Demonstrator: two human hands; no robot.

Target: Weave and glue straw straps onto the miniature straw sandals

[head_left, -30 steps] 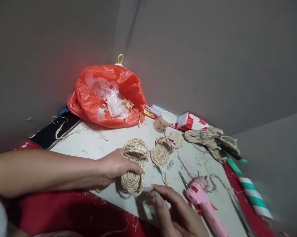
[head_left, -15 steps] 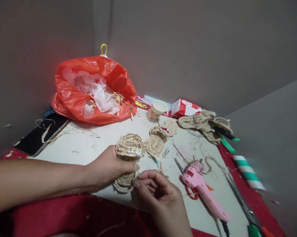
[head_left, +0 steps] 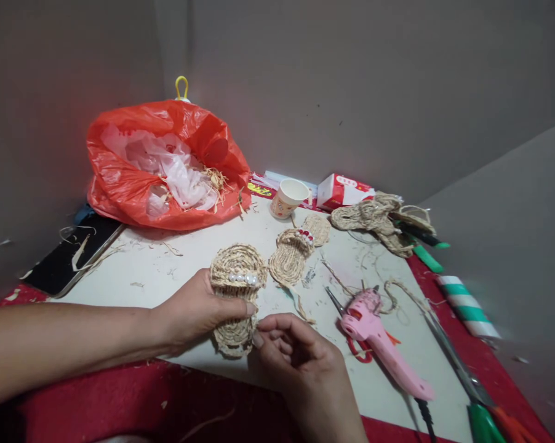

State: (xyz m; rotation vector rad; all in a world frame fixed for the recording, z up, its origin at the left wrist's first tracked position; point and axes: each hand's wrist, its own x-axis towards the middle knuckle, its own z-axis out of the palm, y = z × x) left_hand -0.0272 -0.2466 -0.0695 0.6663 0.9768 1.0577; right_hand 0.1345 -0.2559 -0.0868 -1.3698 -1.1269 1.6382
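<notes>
- We find the woven slipper in the left hand, above the front part of the white board.
- The left thumb presses across the slipper below its row of pearly beads; we judge this steadies it and spares the beads. The fingers beneath are hidden from us.
- The right hand is curled, thumb and forefinger close together at the slipper's lower right edge. We cannot tell whether they pinch a strand.
- We note the pink glue gun beside the right hand, grip towards the person, presumably for easy reach.
- The smaller slipper with red beads lies just beyond the held one, apart from the fingers.
- The paper cup and red bag stand at the back, which seems to leave us working room in front.
</notes>
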